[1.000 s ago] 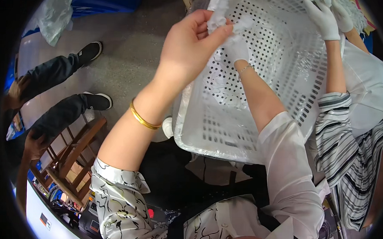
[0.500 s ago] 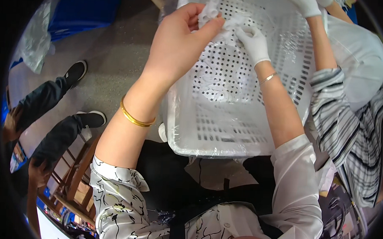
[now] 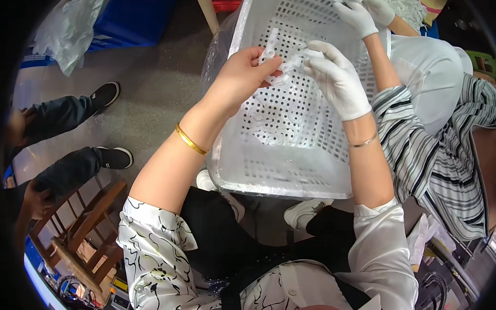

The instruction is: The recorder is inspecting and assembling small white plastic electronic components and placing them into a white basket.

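Observation:
My bare left hand [image 3: 241,77] pinches a cluster of white moulded plastic pieces [image 3: 272,45] between thumb and fingers. A short tube sticks up from the cluster. Facing it, my right hand [image 3: 342,84], in a white glove, has its thumb and fingertips closed around the cluster's other side; the exact grip is hard to make out, white on white. Both hands are over a white perforated plastic basket [image 3: 277,189] wrapped in clear film. More thin white bits [image 3: 266,136] lie on its holed bottom.
On the right, a co-worker's white-gloved hands [image 3: 357,19] handle white pieces above the basket's far corner. A heap of white pieces [image 3: 408,13] lies beyond. Blue crates [image 3: 135,17] and a clear bag [image 3: 72,31] stand at left, near another person's shoes [image 3: 117,158] and a wooden chair [image 3: 95,221].
Both my hands have come nearer, the left still holding the white cluster. My right hand has turned and risen off the basket's bottom area. The co-worker's hands have shifted left.

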The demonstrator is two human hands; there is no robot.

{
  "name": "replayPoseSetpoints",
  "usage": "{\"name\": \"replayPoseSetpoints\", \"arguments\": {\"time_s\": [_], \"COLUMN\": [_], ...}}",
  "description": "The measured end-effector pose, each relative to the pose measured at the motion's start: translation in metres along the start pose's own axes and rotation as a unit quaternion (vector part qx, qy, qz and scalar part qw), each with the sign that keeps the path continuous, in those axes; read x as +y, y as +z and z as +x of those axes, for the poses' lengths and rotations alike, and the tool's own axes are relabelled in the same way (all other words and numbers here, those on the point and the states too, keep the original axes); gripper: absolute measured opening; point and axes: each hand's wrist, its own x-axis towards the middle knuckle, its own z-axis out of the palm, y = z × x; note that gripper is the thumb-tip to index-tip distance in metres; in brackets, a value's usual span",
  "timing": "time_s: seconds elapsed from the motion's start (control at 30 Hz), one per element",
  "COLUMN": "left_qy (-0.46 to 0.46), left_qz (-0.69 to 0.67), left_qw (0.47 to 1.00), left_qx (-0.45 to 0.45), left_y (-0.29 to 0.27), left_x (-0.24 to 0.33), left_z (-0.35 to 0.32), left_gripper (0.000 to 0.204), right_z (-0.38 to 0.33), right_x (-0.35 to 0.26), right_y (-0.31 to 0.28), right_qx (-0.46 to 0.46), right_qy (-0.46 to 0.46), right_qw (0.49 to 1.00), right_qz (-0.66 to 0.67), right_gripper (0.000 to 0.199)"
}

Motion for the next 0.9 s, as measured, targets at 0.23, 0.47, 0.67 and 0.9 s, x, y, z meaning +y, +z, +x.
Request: {"name": "replayPoseSetpoints", "arguments": {"time_s": [0.23,0.47,0.67,0.9], "left_qy": [-0.022,-0.032,-0.042,-0.073], "left_qz": [-0.061,-0.03,0.0,-0.028], "left_qw": [0.997,0.994,0.993,0.989], "left_qx": [-0.048,-0.101,-0.114,-0.129], "left_y": [0.002,-0.006,0.004,0.004], "left_x": [0.007,0.016,0.014,-0.003], "left_z": [-0.012,-0.024,-0.02,-0.01], "left_gripper": [0.027,0.025,0.031,0.034], "right_z": [-0.024,-0.046,-0.054,-0.051], "right_x": [-0.008,-0.02,-0.011,0.006], "right_y": [0.02,0.02,0.017,0.02], "right_qx": [0.016,-0.029,-0.06,-0.044], "right_qy": [-0.114,-0.25,-0.211,-0.229], "right_qw": [0.988,0.901,0.933,0.944], "right_qz": [-0.106,-0.353,-0.287,-0.232], "right_gripper": [0.037,0.032,0.029,0.031]}}
